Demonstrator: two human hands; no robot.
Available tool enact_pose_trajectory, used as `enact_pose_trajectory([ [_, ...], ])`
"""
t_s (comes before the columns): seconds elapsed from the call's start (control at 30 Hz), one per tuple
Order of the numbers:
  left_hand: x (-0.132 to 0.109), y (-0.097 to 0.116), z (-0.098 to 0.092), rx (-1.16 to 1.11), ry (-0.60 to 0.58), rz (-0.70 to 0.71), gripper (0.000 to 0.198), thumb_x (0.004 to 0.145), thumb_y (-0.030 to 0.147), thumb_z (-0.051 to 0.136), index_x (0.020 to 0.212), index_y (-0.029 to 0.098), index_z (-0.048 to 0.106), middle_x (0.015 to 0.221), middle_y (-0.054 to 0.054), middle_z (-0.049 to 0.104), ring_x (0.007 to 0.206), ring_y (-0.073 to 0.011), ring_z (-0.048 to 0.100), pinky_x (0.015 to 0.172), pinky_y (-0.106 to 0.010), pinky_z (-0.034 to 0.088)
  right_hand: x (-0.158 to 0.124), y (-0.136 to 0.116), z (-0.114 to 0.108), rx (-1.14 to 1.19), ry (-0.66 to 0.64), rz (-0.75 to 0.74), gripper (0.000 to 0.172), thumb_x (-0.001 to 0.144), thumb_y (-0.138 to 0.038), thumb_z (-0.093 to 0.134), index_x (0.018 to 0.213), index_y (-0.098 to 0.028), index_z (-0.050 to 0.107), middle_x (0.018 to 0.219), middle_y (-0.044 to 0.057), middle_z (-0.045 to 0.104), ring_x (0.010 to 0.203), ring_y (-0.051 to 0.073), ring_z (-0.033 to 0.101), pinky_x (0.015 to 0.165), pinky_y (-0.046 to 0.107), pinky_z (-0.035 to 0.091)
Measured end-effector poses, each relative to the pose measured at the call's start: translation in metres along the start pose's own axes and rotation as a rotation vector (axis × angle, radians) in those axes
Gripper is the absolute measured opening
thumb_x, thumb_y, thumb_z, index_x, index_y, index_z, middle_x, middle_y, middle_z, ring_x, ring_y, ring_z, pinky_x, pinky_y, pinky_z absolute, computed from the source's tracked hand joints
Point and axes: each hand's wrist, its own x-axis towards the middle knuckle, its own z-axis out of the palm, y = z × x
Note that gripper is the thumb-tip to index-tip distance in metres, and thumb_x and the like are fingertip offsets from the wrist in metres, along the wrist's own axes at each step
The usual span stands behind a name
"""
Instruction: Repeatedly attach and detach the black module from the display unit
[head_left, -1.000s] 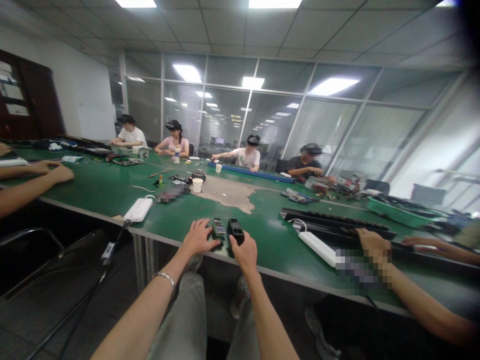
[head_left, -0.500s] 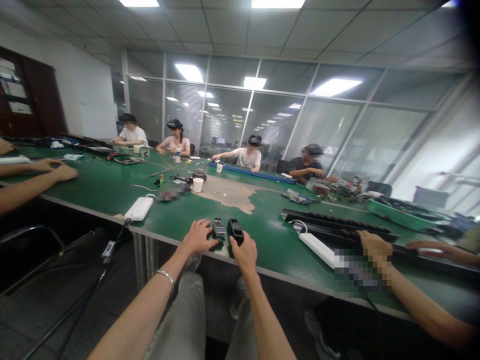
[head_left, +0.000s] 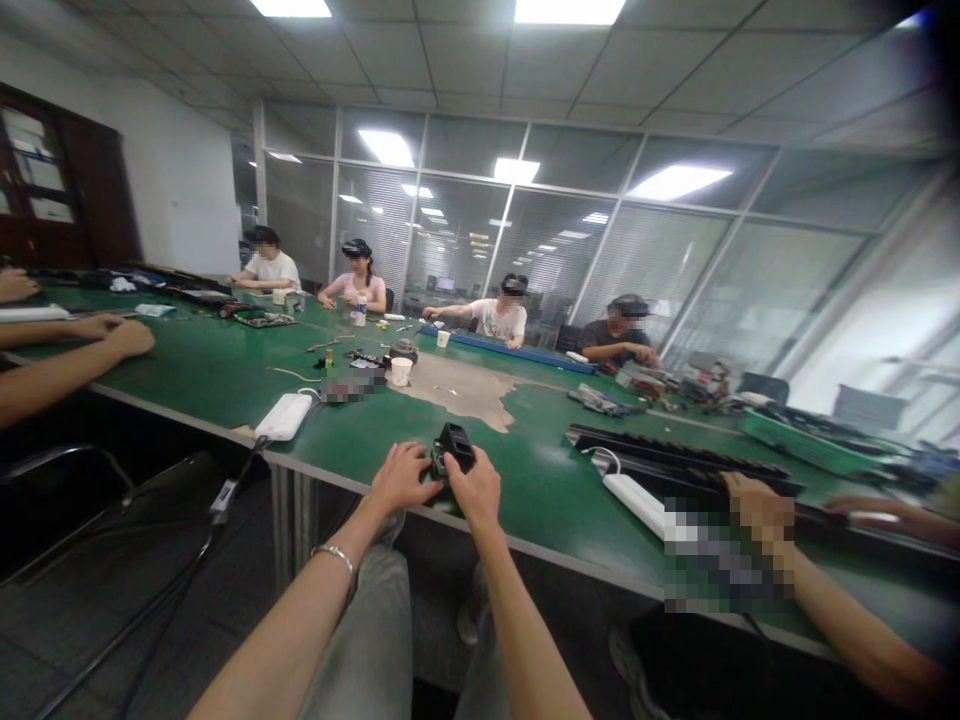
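Note:
Near the front edge of the green table, my right hand [head_left: 477, 488] grips a small black plastic housing [head_left: 455, 447] with an opening in its top. The housing is tilted and overlaps a small green circuit board [head_left: 438, 466] with metal parts on it. My left hand [head_left: 401, 476] is curled around the board's left side, fingers behind and thumb in front. The housing and my right hand cover much of the board. Whether the two parts touch, I cannot tell.
White power banks [head_left: 285, 416] lie left and right. Beyond stand a paper cup [head_left: 401, 372] and a bare brown patch [head_left: 472, 393]. On the right are long black rails [head_left: 675, 455], a co-worker's hand [head_left: 757, 505] and a green basket [head_left: 799, 443]. Several people sit around the table.
My right hand has brought the black housing leftward and tilted it over the circuit board. My left hand has stayed by the board, its fingers closer around it.

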Motion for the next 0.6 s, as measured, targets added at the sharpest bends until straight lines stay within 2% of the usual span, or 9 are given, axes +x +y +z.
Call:
enact_pose_trajectory([
  [0.2,-0.001,0.001,-0.002,-0.011,0.028,0.004,0.042,0.08,0.053,0.062,0.112,0.025,0.067,0.129,-0.007,0.058,0.128,-0.0308,0.041,0.11,-0.048,0.028,0.0,-0.012,0.004,-0.084,-0.072,0.023,0.044,0.079,-0.049,0.059,0.112,-0.02,0.061,0.094,0.01,0.07,0.094,0.025,0.065,0.079,0.03,0.046],
  [0.47,-0.002,0.004,-0.006,-0.095,0.126,0.065,0.021,0.077,0.037,0.063,0.09,0.021,0.066,0.122,-0.01,0.061,0.12,-0.0285,0.049,0.106,-0.045,0.036,-0.011,-0.003,0.009,-0.176,-0.116,0.024,0.045,0.08,-0.049,0.057,0.115,-0.02,0.059,0.094,0.011,0.07,0.091,0.025,0.066,0.074,0.03,0.045],
  [0.6,-0.002,0.002,-0.003,-0.16,0.169,0.066,0.009,0.072,0.024,0.061,0.081,0.021,0.06,0.12,-0.008,0.061,0.117,-0.0253,0.051,0.105,-0.041,0.039,-0.013,0.001,0.015,-0.207,-0.12,0.025,0.061,0.079,-0.054,0.058,0.125,-0.015,0.054,0.099,0.014,0.069,0.094,0.028,0.065,0.075,0.032,0.045],
])
